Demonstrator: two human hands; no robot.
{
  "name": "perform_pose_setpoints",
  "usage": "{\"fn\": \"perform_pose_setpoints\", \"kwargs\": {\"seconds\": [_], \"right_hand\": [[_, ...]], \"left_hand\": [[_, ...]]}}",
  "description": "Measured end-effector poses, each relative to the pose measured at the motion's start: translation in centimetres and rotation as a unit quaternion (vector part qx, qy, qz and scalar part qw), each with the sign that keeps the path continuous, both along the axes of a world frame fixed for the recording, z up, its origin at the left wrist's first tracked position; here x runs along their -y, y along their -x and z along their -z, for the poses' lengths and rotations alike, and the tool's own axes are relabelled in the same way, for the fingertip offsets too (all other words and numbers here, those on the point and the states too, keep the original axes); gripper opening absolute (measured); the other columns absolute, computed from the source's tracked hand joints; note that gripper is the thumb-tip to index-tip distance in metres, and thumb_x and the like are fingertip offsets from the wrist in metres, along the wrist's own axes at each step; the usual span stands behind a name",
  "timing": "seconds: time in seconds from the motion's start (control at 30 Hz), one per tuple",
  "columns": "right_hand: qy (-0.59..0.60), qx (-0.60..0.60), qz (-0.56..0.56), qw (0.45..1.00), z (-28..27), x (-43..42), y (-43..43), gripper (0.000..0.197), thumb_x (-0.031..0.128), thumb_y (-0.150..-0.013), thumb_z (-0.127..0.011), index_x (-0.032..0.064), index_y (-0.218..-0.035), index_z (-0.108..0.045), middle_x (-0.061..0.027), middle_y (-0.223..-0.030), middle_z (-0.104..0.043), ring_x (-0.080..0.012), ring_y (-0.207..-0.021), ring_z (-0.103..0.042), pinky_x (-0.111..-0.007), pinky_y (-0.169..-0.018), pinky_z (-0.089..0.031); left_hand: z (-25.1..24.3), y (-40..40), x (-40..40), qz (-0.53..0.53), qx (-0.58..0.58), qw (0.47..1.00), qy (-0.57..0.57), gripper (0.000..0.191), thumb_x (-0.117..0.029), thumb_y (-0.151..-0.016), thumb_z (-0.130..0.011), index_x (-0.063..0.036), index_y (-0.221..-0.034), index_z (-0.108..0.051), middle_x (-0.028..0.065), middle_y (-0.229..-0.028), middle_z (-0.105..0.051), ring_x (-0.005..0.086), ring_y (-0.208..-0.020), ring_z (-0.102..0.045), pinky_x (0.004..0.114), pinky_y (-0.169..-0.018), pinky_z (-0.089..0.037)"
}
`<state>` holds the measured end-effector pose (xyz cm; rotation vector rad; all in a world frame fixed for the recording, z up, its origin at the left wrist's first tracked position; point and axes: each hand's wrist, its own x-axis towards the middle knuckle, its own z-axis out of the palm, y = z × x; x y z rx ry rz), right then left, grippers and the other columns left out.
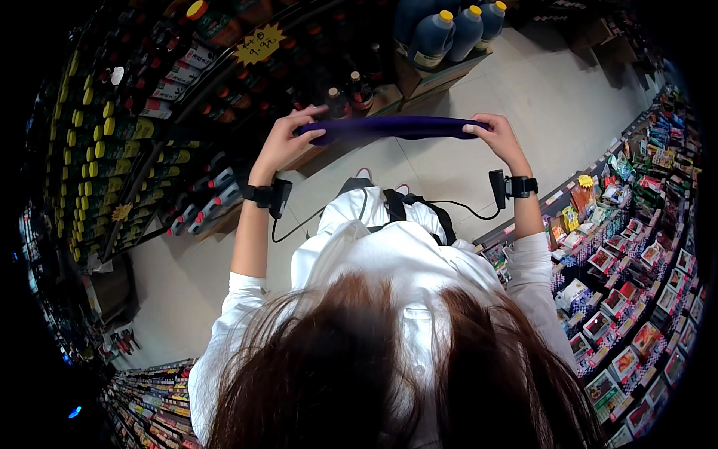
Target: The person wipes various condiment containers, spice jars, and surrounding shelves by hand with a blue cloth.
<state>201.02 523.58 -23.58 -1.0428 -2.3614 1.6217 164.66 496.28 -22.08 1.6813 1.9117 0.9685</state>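
Observation:
A dark purple cloth point(392, 127) is stretched sideways in front of me, folded or bunched into a narrow band. My left hand point(289, 137) grips its left end between thumb and fingers, with some fingers raised and slightly blurred. At the other end, my right hand point(496, 134) pinches the cloth between thumb and fingers. Each wrist wears a black strap with a small black device, and a cable runs from each device towards my waist. Beyond the cloth, dark glass bottles point(360, 92) stand close to my left hand.
Shelves of yellow-capped bottles point(106, 163) line the left side. Large blue jugs point(431, 42) stand on a cardboard box point(432, 76) ahead. Packaged snacks point(614, 247) fill the curved-looking shelves at right. Pale floor tiles point(505, 84) lie between the shelves.

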Motion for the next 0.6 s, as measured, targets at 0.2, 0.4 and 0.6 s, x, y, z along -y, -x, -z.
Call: {"fn": "perform_pose_setpoints", "kwargs": {"seconds": [0.2, 0.4, 0.6], "right_hand": [[0.140, -0.140, 0.140, 0.970, -4.3, -1.0, 1.8, 0.021, 0.024, -0.091, -0.073, 0.0051, -0.100, -0.074, 0.0026, -0.081, -0.069, -0.0029, -0.067, -0.061, -0.017, -0.059, -0.047], [-0.107, -0.216, 0.239, 0.940, -6.6, 2.9, 8.2, 0.026, 0.021, -0.085, -0.079, -0.0042, -0.086, -0.074, 0.0036, -0.063, -0.061, -0.0025, -0.055, -0.053, -0.020, -0.050, -0.041], [-0.202, -0.209, 0.148, 0.945, -5.4, 9.6, 13.2, 0.022, 0.016, -0.090, -0.070, -0.0033, -0.100, -0.072, -0.0119, -0.083, -0.066, -0.0188, -0.067, -0.061, -0.031, -0.062, -0.049]], "left_hand": [[-3.0, 0.0, -2.6, -0.101, 0.451, 0.883, 0.080, 0.028, -0.028, -0.100, -0.060, -0.0018, -0.104, -0.070, -0.0018, -0.087, -0.069, 0.0041, -0.071, -0.062, 0.021, -0.067, -0.053], [-2.1, -4.4, -7.0, -0.086, 0.424, 0.899, 0.060, 0.036, -0.034, -0.102, -0.056, -0.0023, -0.117, -0.064, -0.0001, -0.093, -0.070, 0.0079, -0.076, -0.067, 0.023, -0.070, -0.055], [-0.1, -10.9, -10.0, -0.115, 0.332, 0.936, 0.021, 0.038, -0.036, -0.103, -0.051, 0.0014, -0.108, -0.059, 0.0047, -0.083, -0.061, 0.0127, -0.073, -0.059, 0.028, -0.067, -0.053]]}}
